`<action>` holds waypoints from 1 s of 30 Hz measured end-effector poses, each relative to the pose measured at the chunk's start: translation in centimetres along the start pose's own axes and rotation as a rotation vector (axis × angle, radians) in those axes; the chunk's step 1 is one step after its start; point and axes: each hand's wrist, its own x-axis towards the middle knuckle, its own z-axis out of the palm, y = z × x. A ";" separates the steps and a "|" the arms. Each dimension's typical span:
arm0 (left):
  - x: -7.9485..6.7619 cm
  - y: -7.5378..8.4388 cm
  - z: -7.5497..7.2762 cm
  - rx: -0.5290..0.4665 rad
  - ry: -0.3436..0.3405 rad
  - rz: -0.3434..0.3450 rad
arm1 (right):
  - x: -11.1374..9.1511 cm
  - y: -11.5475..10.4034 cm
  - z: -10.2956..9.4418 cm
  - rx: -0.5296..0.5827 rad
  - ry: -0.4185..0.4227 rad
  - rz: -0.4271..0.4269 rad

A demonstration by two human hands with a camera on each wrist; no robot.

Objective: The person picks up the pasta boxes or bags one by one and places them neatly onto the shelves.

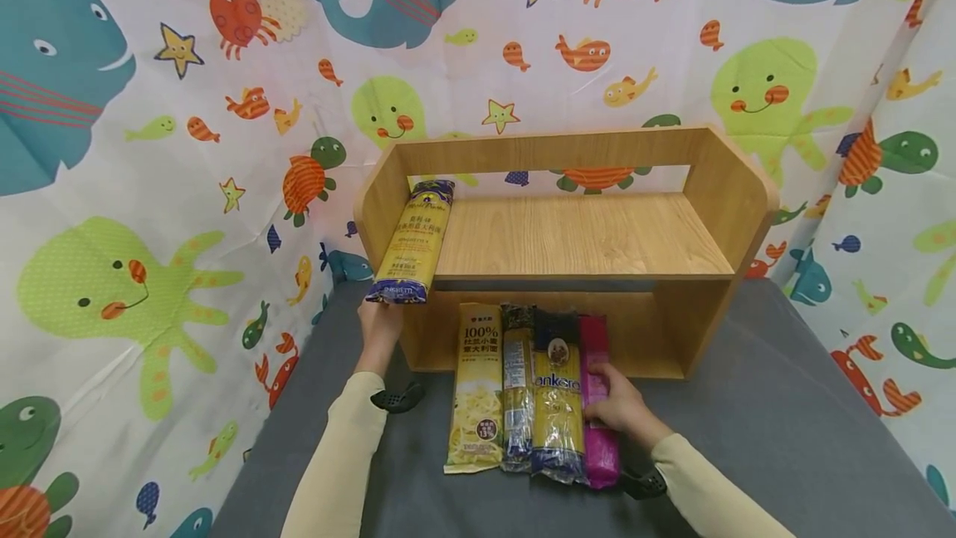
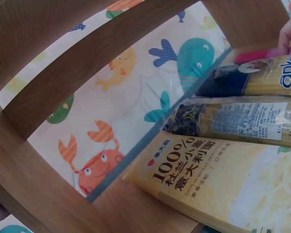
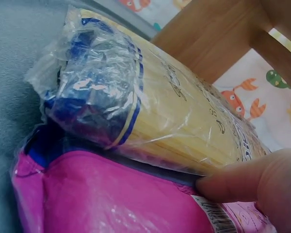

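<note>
My left hand grips the left side panel of a two-tier wooden shelf, just under the front end of a yellow and blue spaghetti packet; its fingers are mostly hidden. That packet lies at the left of the upper tier, its end jutting past the front edge. With my right hand I hold a pink packet, a finger wedged between it and the neighbouring blue-ended pasta packet. A clear-wrapped pasta packet and a wide cream pasta packet lie to the left in the same row.
The row's far ends reach into the shelf's lower compartment, their near ends on the grey tabletop. Behind the shelf hangs a white cloth with sea animals. The right side panel rises beyond my right hand.
</note>
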 end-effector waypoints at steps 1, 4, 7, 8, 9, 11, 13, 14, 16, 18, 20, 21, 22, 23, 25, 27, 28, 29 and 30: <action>0.0 0.0 0.0 0.017 0.000 0.007 | -0.1 0.1 0.0 0.008 -0.001 0.001; -0.1 0.0 0.0 0.046 0.002 0.021 | -0.4 0.2 -0.1 0.016 0.004 -0.001; -0.1 0.0 0.0 0.056 0.006 0.030 | -0.8 0.2 -0.4 -0.008 0.012 -0.002; 0.0 0.0 0.0 0.050 0.007 0.029 | -0.9 0.2 -0.5 -0.020 0.015 -0.006; 0.0 0.0 0.0 0.043 0.007 0.026 | -1.1 0.1 -0.7 -0.033 0.015 -0.009; 0.0 0.0 0.0 0.029 0.005 0.014 | -1.2 0.1 -1.0 -0.049 0.014 -0.012; 0.1 -0.1 0.0 0.015 0.002 -0.001 | -1.4 0.2 -1.4 -0.051 0.007 -0.010; 0.1 -0.1 0.1 0.010 0.000 -0.010 | -1.4 0.2 -1.6 -0.048 0.004 -0.008; 0.1 0.0 0.1 0.015 -0.004 -0.020 | -1.6 0.4 -2.0 -0.050 0.003 -0.008; 0.1 0.0 0.1 0.010 -0.010 -0.027 | -1.7 0.7 -2.4 -0.048 0.003 -0.010; 0.1 0.0 0.1 0.011 -0.014 -0.028 | -1.9 1.1 -3.0 -0.054 0.007 -0.021; 0.1 0.0 0.1 0.007 -0.017 -0.027 | -1.9 1.3 -3.2 -0.062 0.010 -0.027; 0.1 0.0 0.1 0.000 -0.019 -0.029 | -2.0 1.5 -3.5 -0.064 0.010 -0.033; 0.1 0.0 0.1 -0.003 -0.017 -0.028 | -2.1 1.8 -3.8 -0.061 0.006 -0.035; 0.1 0.0 0.0 -0.005 -0.015 -0.025 | -2.3 2.3 -4.4 -0.056 -0.005 -0.038; 0.1 0.0 0.0 -0.011 -0.014 -0.028 | -2.5 2.9 -5.0 -0.020 -0.026 -0.034; 0.1 0.0 0.0 -0.009 -0.013 -0.029 | -2.6 3.3 -5.2 0.010 -0.037 -0.029; 0.2 0.0 0.0 -0.006 -0.012 -0.030 | -2.7 3.7 -5.4 0.037 -0.047 -0.025; 0.2 0.0 -0.1 -0.008 -0.014 -0.032 | -2.8 4.1 -5.6 0.057 -0.055 -0.022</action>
